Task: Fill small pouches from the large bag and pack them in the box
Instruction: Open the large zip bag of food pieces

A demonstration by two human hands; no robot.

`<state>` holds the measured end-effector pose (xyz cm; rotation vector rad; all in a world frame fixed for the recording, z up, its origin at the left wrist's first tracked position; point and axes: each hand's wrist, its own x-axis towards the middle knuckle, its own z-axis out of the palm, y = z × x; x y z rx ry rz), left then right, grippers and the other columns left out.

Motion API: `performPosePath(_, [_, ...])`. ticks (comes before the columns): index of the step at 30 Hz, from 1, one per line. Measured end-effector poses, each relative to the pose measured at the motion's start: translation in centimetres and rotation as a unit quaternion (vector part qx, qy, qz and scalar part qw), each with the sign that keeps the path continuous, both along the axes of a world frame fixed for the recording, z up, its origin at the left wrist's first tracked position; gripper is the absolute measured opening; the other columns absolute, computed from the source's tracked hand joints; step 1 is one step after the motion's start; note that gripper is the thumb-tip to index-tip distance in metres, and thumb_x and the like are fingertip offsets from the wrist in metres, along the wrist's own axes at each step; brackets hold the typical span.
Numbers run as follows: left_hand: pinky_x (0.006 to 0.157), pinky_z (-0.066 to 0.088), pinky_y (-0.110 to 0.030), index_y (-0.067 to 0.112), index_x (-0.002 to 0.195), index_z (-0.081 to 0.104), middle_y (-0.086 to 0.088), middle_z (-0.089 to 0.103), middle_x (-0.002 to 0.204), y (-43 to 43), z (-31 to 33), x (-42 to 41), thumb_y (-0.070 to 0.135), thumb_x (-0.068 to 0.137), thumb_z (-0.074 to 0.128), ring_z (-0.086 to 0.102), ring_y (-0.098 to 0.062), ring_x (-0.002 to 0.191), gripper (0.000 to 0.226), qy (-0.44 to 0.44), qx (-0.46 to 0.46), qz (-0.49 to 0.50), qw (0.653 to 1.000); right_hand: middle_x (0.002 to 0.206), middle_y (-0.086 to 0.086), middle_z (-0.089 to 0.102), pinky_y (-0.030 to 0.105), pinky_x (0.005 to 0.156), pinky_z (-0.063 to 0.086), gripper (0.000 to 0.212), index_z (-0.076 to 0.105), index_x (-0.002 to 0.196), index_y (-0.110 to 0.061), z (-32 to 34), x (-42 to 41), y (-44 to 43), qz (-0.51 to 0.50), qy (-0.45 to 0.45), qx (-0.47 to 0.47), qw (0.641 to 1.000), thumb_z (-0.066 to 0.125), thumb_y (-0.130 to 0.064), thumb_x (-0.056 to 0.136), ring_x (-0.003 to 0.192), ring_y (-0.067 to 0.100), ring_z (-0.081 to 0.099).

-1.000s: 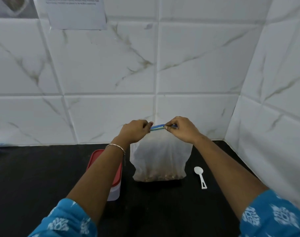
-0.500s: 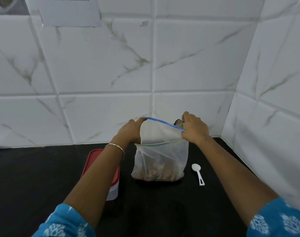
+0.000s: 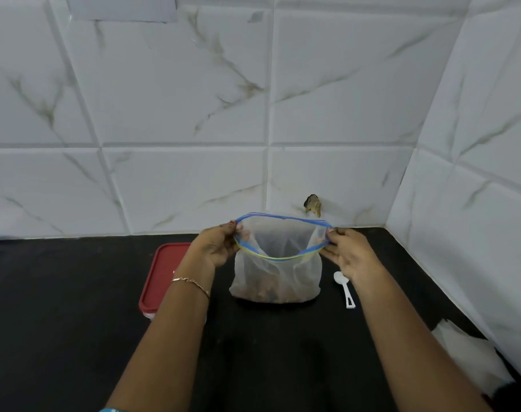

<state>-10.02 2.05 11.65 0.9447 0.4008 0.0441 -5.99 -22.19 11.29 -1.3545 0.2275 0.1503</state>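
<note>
From the head view: holds the large bag [image 3: 275, 278] upright on the black counter [image 3: 60, 307], close to the tiled wall [image 3: 194, 99], between a red-lidded box [image 3: 161, 275] on the left and a white spoon [image 3: 344, 288] on the right. Pinches the left end of the blue zip rim [image 3: 283, 218] with the left hand [image 3: 214, 248], fingers curled over the edge. Grips the right end with the right hand [image 3: 350, 257], thumb and fingers closed on the plastic. Wears a thin bracelet [image 3: 191, 282] on the left wrist. Shows brown contents at the bottom through the cloudy plastic (too blurred to name).

Against half a second ago: has pulled the mouth wider, into a broad oval, with the hands further apart. Against a second ago: no longer pinches a flat, shut zip. Has left box and spoon where they were. Now also takes in a crumpled white thing [image 3: 467, 352] at the counter's lower right edge (sheet or pouches, cannot tell), and a dark chipped spot [image 3: 312, 205] on the wall just behind the bag.
</note>
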Motion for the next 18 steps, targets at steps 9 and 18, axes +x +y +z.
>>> performPosePath(9, [0.043,0.05,-0.021,0.002,0.074,0.05,-0.008,0.049,0.056,0.2,-1.8,0.1,0.007,0.102,0.034,0.052,-0.017,0.037,0.033,0.061,-0.22,0.036,0.973,0.065,0.014,0.071,0.031,0.044,0.057,0.027,0.061,0.093,-0.002,-1.3,0.5,0.9,0.017,0.154,0.201,0.967,0.039,-0.012,0.103,0.05,0.021,0.068])
performPosePath(18, [0.035,0.048,-0.023,0.002,0.073,0.056,-0.006,0.055,0.05,-0.6,-1.1,0.3,0.017,0.102,0.033,0.053,-0.016,0.037,0.04,0.066,-0.14,-0.002,0.988,0.058,0.006,0.07,0.039,0.059,0.057,0.03,0.064,0.082,-0.009,-1.0,1.1,1.6,0.04,0.12,0.061,0.99,0.051,-0.03,0.1,0.063,0.024,0.067])
